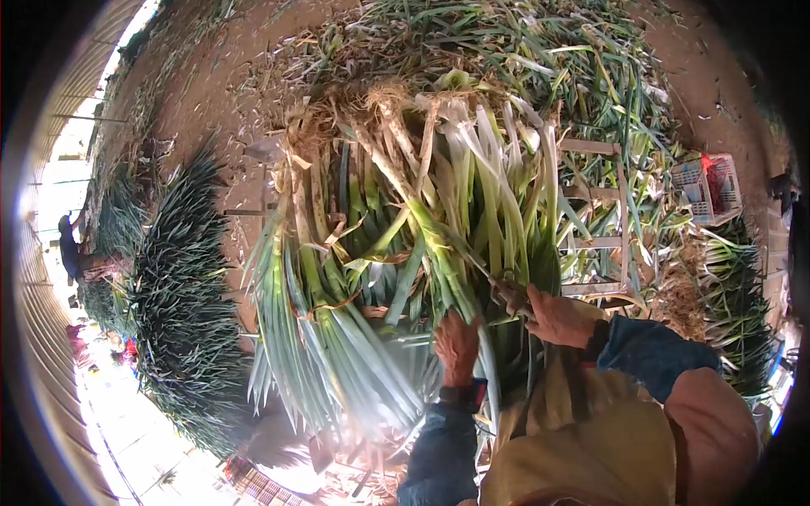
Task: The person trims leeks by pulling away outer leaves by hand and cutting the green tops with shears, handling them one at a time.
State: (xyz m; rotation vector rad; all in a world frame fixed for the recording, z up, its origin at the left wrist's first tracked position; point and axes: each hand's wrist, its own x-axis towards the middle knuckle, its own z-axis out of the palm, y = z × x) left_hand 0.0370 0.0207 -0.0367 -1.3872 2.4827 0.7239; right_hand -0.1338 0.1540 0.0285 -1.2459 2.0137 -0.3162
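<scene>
A thick pile of large green onions point(337, 312) lies in front of me, shaggy roots at the far end and long leaves towards me. My left hand point(458, 347) is closed around the leaves of one green onion point(429, 229), whose stalk slants up and left across the pile. Beside it on the right, my right hand point(561, 319) grips a dirty hand tool point(508, 295) with a thin metal tip pointing up and left at that stalk. Paler, whiter stalks point(485, 160) lie at the pile's right side.
Loose leaves and trimmings point(540, 51) cover the ground beyond the pile. A slatted frame point(595, 194) shows at the right, near a white plastic crate point(709, 190) with something red. Bundled green onions point(190, 304) stand at the left, where a person point(69, 244) is in the distance.
</scene>
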